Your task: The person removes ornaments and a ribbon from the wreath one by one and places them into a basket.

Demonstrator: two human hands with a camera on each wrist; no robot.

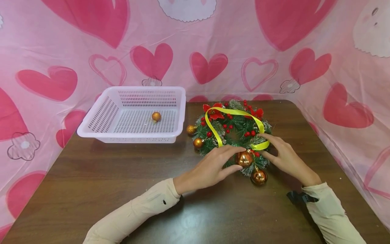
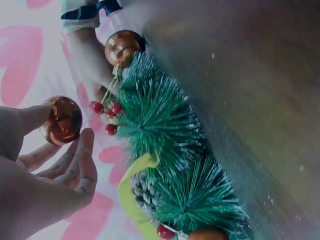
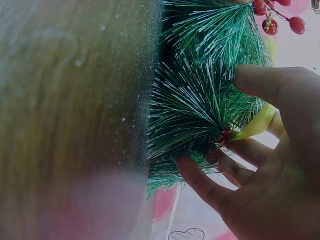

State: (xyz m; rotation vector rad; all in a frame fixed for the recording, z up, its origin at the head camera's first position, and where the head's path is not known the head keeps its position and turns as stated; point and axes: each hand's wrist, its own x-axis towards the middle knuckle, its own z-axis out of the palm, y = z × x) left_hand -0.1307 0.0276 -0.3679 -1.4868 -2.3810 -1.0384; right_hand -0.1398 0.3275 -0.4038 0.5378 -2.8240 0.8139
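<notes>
My left hand [image 1: 210,167] [image 2: 45,175] holds a shiny copper ball [image 1: 244,158] [image 2: 62,120] between thumb and fingers, over the near side of the green wreath [image 1: 213,130] [image 2: 160,125] [image 3: 195,100]. At the wreath's right side, the spread fingers of my right hand [image 1: 286,157] [image 3: 270,150] touch the needles beside the yellow ribbon [image 1: 236,111] [image 2: 127,192] [image 3: 257,125]. That ribbon loops over the top of the wreath. Another copper ball [image 1: 259,177] [image 2: 124,48] lies at the near edge, and two orange balls, one smooth [image 1: 198,143] and one glittery [image 1: 191,129], are at the left.
A white perforated basket [image 1: 131,135] stands at the back left of the brown table [image 1: 128,166], with one glittery gold ball [image 1: 156,116] inside. Behind the table hangs a pink cloth [image 1: 182,37] with hearts. Red flowers [image 1: 215,112] and red berries sit on the wreath.
</notes>
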